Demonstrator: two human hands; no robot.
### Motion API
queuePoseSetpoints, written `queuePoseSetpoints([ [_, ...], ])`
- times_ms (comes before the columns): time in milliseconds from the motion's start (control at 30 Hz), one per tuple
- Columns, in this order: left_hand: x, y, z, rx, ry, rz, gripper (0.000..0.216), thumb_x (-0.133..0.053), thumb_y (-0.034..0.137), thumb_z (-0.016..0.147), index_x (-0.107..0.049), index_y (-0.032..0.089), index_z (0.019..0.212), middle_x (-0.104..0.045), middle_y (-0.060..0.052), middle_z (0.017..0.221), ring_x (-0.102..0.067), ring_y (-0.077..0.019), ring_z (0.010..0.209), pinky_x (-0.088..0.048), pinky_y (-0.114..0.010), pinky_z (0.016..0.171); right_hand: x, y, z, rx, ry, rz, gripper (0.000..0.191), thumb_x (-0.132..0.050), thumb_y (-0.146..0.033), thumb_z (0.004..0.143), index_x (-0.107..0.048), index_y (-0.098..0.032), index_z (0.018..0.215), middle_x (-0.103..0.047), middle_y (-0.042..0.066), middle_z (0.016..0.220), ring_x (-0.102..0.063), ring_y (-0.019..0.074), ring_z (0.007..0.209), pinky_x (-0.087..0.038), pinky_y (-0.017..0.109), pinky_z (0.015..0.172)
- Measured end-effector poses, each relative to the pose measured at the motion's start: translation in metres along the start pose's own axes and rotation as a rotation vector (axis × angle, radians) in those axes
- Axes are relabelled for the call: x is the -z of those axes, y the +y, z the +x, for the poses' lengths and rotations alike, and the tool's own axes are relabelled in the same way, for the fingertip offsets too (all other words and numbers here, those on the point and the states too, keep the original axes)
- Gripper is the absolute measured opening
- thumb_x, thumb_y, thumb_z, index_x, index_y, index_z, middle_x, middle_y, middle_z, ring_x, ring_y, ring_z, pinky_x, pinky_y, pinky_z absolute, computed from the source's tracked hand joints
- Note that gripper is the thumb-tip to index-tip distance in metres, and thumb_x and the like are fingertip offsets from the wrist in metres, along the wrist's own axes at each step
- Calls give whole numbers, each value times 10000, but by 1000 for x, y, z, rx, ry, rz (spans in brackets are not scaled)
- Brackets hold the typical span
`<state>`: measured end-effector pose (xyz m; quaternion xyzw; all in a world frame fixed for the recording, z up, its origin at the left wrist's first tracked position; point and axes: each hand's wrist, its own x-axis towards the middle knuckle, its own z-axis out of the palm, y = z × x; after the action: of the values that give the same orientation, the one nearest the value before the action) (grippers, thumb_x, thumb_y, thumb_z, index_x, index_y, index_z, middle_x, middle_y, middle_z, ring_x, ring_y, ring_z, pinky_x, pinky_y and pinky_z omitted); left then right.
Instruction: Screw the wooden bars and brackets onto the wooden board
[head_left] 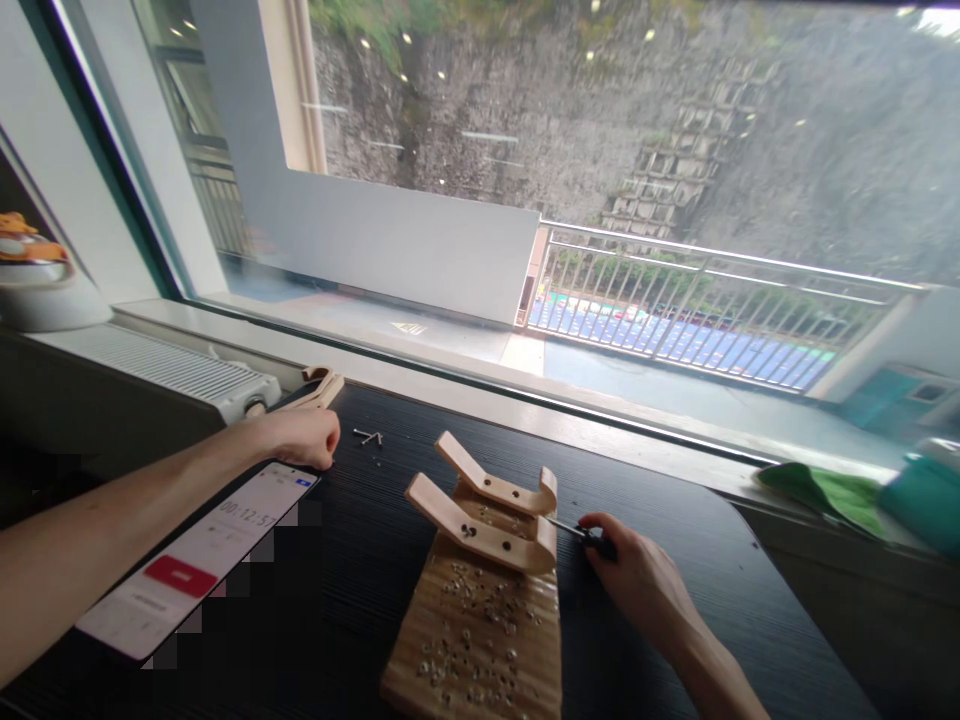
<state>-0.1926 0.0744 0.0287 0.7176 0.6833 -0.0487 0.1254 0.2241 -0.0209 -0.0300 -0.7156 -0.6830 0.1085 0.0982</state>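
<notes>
My right hand (634,565) grips the black handle of a screwdriver (570,527), its metal shaft pointing left toward the wooden hooks. Two pale, curved wooden hooks (487,530) lie across a wooden board (480,630) that is pocked with many small holes. Dark screw holes show in both hooks, and a screw seems to stand in the nearer one. My left hand (309,440) is closed low over the black table, its fingertips mostly hidden. Just behind it is another wooden hook (322,385). A few loose screws (369,437) lie to its right.
A phone (202,560) with a running timer lies under my left forearm. At the left stands a white ridged appliance (172,365). A window sill (465,400) runs along the table's far side. A green cloth (821,492) and a teal container (926,495) sit at the right.
</notes>
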Motion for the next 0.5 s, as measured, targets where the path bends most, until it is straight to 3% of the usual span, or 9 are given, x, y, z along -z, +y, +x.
queuePoseSetpoints([
  [300,-5,-7,31,-56,107,-55,218,-558,373,622,-687,214,694,-694,-32,731,-611,-192,719,-402,-251,625,3,-2,0,-3,-8,2,278,-459,-265,811,-595,-293,1052,-697,6,890,-629,217,849,-398,299,708],
  [500,1,-10,32,-30,148,-51,311,-513,348,637,-705,203,835,-702,-43,840,-617,-202,782,-410,-239,640,3,-3,0,2,-5,4,278,-466,-268,810,-597,-295,1053,-698,0,880,-630,216,852,-398,294,702],
])
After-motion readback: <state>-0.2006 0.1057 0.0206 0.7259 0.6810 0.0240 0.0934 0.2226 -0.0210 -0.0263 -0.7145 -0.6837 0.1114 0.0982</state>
